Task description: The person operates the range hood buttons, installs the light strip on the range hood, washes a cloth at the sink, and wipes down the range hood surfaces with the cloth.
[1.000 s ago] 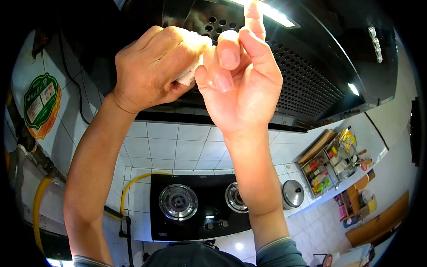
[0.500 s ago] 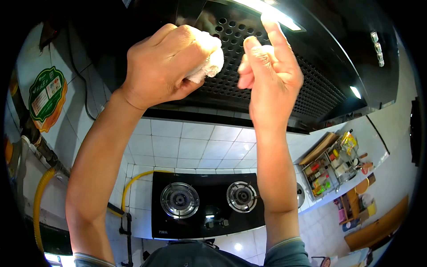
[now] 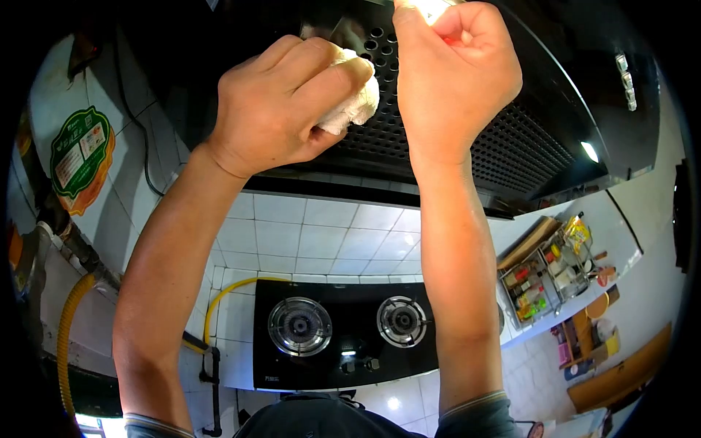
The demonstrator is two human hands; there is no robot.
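Observation:
A crumpled white cloth point(image 3: 356, 106) is gripped in my left hand point(image 3: 281, 106), its fingers wrapped round it, close below the perforated underside of the black range hood point(image 3: 518, 146). My right hand point(image 3: 460, 80) is raised to the right of it, in front of the hood's bright lamp point(image 3: 434, 9). Its fingers are curled toward the thumb near the light; glare hides whether anything is between them. Beneath both arms lies a black two-burner gas stove point(image 3: 354, 328).
A yellow hose point(image 3: 73, 328) and pipes run down the left. A green and orange sticker point(image 3: 82, 157) is on the tiled wall. At the right, a rack point(image 3: 529, 292) holds bottles and packets, with a wooden board point(image 3: 529, 241) beside it. A black cable hangs at the upper left.
My right hand has moved right, and its pointing finger has curled in by the lamp. My left hand has shifted slightly right with the cloth. The view has shifted a little.

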